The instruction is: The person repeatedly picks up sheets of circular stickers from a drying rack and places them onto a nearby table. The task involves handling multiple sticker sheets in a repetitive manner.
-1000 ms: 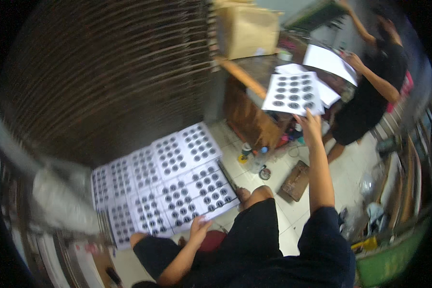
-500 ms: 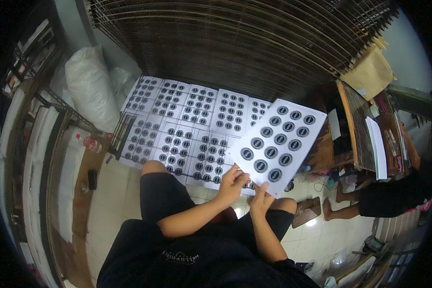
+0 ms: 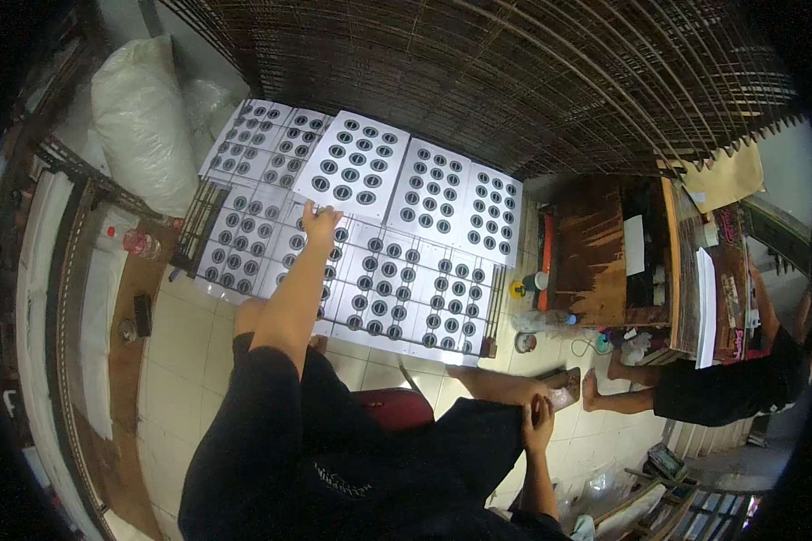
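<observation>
My left arm stretches forward over a wire rack (image 3: 210,212) covered with white sheets printed with rows of round black badges. My left hand (image 3: 321,219) is closed on the near edge of one printed sheet (image 3: 354,164), which lies over neighbouring sheets in the back row. To its right are two more sheets of the same kind; the nearer row of printed sheets (image 3: 383,279) shows wire bars across it. My right hand (image 3: 539,422) rests by my right knee, fingers loosely curled and apart, with nothing visible in it.
Raised wire racks (image 3: 478,72) tilt up behind the sheets. A stuffed plastic sack (image 3: 140,126) and a bottle (image 3: 140,242) are at left. Right of the rack stand a wooden cabinet (image 3: 591,261) and a small can (image 3: 525,343). Another person (image 3: 731,379) is at far right.
The printed sheet, held up in both hands before, now lies on the back row at left of centre. My right hand has let go and moved back to my knee. My view has shifted.
</observation>
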Demonstrator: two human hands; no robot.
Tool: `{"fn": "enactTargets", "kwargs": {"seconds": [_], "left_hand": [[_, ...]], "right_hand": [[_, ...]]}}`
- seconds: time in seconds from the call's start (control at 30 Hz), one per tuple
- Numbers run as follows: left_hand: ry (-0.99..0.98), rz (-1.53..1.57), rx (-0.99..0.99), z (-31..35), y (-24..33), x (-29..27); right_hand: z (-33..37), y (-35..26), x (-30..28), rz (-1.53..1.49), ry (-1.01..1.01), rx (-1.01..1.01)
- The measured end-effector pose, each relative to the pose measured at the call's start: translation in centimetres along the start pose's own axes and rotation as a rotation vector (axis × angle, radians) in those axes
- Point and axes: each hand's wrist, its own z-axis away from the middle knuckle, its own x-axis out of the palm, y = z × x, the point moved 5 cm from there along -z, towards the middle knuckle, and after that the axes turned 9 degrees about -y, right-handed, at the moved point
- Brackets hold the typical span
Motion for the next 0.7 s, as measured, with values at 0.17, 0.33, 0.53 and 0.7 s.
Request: {"fn": "enactTargets", "kwargs": {"seconds": [0.17, 0.33, 0.53, 0.7], "left_hand": [[0.100, -0.158, -0.008, -4.7, -4.1, -1.3], [0.123, -0.180, -0.039, -6.7, -7.6, -2.7], [0.119, -0.140, -0.044, -6.6, -9.4, -2.7], [0.083, -0.191, -0.091, -7.1, -10.2, -2.8]], "right_hand": [[-0.2, 1.0, 0.9, -0.019, 0.134, 0.013], [-1.3, 1.9, 0.8, -0.025, 0.116, 0.035], [-2.3, 1.5, 0.6, -0.051, 0.107, 0.046], [-3.0, 1.5, 0.7, -0.047, 0.102, 0.010]]}}
